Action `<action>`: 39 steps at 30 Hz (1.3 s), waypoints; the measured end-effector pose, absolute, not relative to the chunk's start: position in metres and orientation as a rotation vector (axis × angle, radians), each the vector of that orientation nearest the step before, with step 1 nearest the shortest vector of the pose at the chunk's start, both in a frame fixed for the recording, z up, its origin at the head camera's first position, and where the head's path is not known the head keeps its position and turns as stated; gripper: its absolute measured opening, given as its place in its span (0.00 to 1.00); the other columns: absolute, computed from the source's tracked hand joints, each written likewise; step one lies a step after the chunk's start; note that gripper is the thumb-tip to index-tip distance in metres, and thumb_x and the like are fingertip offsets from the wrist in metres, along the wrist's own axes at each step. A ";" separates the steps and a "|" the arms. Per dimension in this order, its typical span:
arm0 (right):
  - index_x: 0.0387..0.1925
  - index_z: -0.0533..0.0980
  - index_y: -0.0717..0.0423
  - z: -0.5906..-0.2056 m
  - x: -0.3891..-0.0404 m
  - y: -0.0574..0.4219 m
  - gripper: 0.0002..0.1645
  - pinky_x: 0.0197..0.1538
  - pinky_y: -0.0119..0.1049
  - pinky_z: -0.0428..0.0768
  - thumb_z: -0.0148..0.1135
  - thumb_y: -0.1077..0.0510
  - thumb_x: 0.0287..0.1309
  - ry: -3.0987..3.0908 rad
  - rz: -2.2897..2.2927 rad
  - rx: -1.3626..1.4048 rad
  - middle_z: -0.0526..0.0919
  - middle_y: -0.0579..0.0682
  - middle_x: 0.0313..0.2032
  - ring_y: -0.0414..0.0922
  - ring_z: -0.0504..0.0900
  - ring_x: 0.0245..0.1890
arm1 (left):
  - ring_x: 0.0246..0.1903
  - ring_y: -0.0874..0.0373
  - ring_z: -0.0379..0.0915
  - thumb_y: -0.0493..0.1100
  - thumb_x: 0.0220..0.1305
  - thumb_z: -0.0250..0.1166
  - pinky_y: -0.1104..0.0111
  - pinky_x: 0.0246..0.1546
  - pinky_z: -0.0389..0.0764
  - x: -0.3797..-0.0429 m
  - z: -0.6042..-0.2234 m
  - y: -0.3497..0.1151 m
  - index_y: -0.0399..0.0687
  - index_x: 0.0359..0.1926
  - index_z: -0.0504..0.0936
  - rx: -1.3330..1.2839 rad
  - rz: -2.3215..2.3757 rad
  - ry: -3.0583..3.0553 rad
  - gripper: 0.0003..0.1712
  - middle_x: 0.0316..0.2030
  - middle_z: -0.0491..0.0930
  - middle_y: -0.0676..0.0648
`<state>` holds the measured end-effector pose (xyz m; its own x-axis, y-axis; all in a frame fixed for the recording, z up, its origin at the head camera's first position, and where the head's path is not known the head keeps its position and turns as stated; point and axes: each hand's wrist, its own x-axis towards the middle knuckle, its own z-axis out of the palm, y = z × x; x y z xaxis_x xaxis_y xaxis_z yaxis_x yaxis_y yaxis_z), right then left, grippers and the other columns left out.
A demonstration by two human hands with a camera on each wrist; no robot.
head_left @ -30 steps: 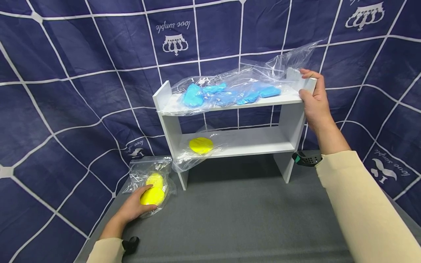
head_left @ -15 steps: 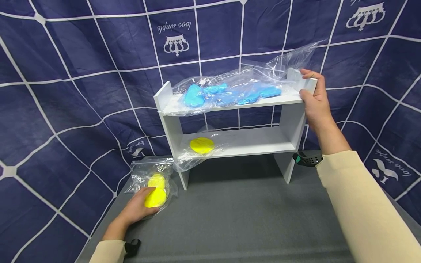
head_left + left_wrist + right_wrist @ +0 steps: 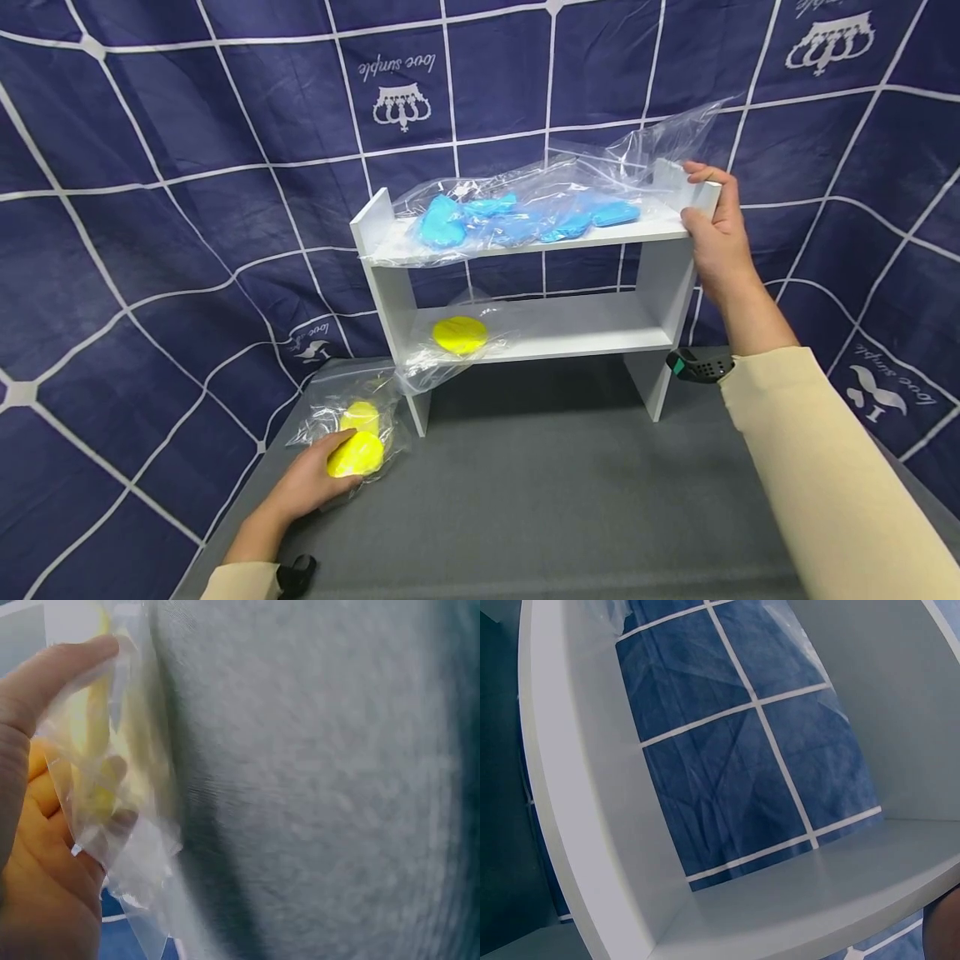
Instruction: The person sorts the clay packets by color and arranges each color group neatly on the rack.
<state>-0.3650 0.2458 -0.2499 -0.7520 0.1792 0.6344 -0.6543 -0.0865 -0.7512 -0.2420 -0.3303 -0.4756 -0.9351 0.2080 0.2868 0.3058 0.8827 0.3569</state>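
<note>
At the left, my left hand (image 3: 307,479) grips a clear plastic bag (image 3: 386,387) with yellow round pieces (image 3: 358,454) inside. Up close in the left wrist view, the thumb (image 3: 71,664) lies on one side of the bag (image 3: 112,847) and the fingers are behind it. A white two-tier shelf (image 3: 585,325) stands ahead of me. My right hand (image 3: 722,237) holds the top of its right side panel (image 3: 701,196), thumb in front and fingers behind. The right wrist view shows mostly the shelf's inside (image 3: 577,750), with only a dark bit of the hand at its edge.
On the upper tier lies a clear bag (image 3: 540,179) with several blue pieces (image 3: 442,223). The lower tier bears another bag (image 3: 427,367) with a yellow disc (image 3: 460,335), hanging over the front edge. Grey cloth (image 3: 555,492) covers the table; a blue checked curtain (image 3: 495,83) surrounds it.
My left hand and the bag with the yellow pieces have shifted slightly to the right. My right hand keeps its hold on the shelf, which stays in place.
</note>
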 end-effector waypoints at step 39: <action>0.51 0.68 0.42 -0.250 -0.365 0.248 0.29 0.62 0.27 0.61 0.37 0.76 0.61 -1.646 1.879 0.508 0.60 0.46 0.74 0.42 0.56 0.73 | 0.56 0.59 0.77 0.51 0.53 0.77 0.65 0.56 0.80 -0.209 -0.391 -0.176 0.56 0.66 0.75 -1.151 -0.853 -2.796 0.39 0.60 0.79 0.56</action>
